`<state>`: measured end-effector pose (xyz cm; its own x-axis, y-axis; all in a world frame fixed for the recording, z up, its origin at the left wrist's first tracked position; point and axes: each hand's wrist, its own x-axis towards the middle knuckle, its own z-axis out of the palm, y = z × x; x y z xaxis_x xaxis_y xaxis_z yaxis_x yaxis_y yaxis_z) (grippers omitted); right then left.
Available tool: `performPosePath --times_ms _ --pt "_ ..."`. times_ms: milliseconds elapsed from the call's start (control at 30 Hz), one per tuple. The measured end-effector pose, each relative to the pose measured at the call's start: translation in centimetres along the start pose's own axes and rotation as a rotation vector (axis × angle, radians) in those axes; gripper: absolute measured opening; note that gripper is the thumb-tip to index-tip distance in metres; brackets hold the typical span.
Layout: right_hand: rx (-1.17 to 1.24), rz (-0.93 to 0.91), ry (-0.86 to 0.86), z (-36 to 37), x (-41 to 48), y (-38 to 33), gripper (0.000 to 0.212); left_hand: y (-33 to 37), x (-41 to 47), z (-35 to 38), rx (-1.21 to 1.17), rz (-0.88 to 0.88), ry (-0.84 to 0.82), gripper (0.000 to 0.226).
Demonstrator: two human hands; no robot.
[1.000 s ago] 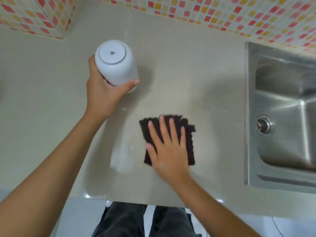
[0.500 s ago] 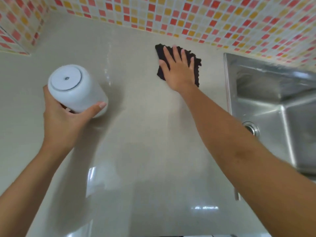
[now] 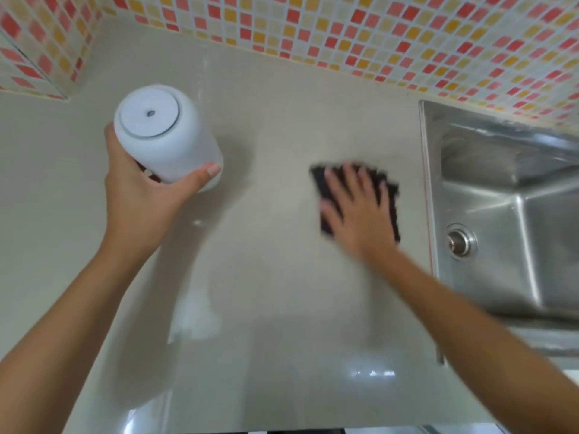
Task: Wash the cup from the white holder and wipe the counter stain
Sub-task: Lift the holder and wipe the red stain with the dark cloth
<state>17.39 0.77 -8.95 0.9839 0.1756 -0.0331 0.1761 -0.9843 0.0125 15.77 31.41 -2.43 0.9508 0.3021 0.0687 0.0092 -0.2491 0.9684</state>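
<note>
My left hand [image 3: 141, 198] grips a white cup [image 3: 166, 136] upside down, lifted above the beige counter [image 3: 266, 120] at the left; its flat base faces the camera. My right hand [image 3: 357, 211] lies flat with spread fingers on a dark cloth [image 3: 390, 195], pressing it on the counter just left of the sink. The hand and cloth are motion-blurred. No stain shows on the counter. The white holder is out of view.
A steel sink [image 3: 507, 214] with a round drain [image 3: 462, 242] is set into the counter at the right. Orange and red mosaic tiles [image 3: 376, 32] cover the back wall and left corner. Wet sheen shows near the counter's front edge [image 3: 282, 429].
My right hand slid the cloth from the middle to the back wall, then back toward me, nearer the sink. My left hand kept holding the cup upside down.
</note>
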Motion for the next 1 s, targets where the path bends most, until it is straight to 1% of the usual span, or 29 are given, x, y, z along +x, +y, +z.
performPosePath --times_ms 33,100,167,200,267,333,367,500,567,600,667,767,800,900,967,1000 --pt "0.022 0.090 0.014 -0.2 4.4 1.2 0.057 -0.2 -0.2 0.1 0.012 0.008 -0.002 0.087" --pt "0.120 0.247 -0.035 -0.5 11.8 2.8 0.058 -1.0 -0.8 0.4 0.033 0.013 0.003 0.088" --pt "0.178 0.327 -0.089 0.1 14.9 3.2 0.059 -1.6 -1.5 0.9 0.039 0.007 0.003 0.091" --pt "0.181 0.323 -0.093 0.4 14.8 2.9 0.058 -1.8 -1.8 1.0 0.037 0.000 0.000 0.092" --pt "0.146 0.244 -0.039 0.7 11.5 1.6 0.058 -1.8 -2.2 1.2 0.036 -0.017 -0.007 0.091" --pt "0.107 0.168 0.038 0.7 4.7 -0.7 0.057 -1.5 -2.0 1.5 0.046 -0.027 -0.019 0.090" --pt "0.116 0.136 0.035 0.5 0.5 -2.3 0.057 -1.3 -1.7 1.7 0.056 -0.028 -0.026 0.090" --pt "0.173 -0.118 -0.163 -0.8 -17.4 -9.3 0.060 -0.2 -0.2 2.5 0.070 -0.007 -0.032 0.094" --pt "0.192 -0.166 -0.193 -0.8 -20.5 -10.1 0.059 0.4 0.6 2.7 0.043 0.015 -0.013 0.094" --pt "0.197 -0.164 -0.200 -0.7 -19.9 -10.0 0.059 0.7 0.9 2.7 0.030 0.029 0.001 0.093" --pt "0.202 -0.167 -0.165 -0.7 -16.0 -9.8 0.057 1.3 1.4 2.3 0.018 0.061 0.017 0.091" --pt "0.172 -0.121 -0.045 -0.1 -6.0 -10.1 0.056 1.6 1.3 1.2 0.033 0.100 0.050 0.089" --pt "0.169 -0.085 -0.036 0.1 -1.7 -10.2 0.056 1.5 1.1 0.8 0.039 0.102 0.063 0.090" --pt "0.231 0.082 -0.108 -0.4 10.0 -11.4 0.058 0.9 0.3 -0.5 0.056 0.093 0.082 0.093" --pt "0.238 0.174 -0.134 -0.1 13.3 -12.6 0.059 0.7 0.0 -1.3 0.071 0.093 0.090 0.093" --pt "0.245 0.182 -0.120 0.2 13.2 -13.3 0.059 0.7 -0.1 -1.6 0.084 0.094 0.091 0.093"
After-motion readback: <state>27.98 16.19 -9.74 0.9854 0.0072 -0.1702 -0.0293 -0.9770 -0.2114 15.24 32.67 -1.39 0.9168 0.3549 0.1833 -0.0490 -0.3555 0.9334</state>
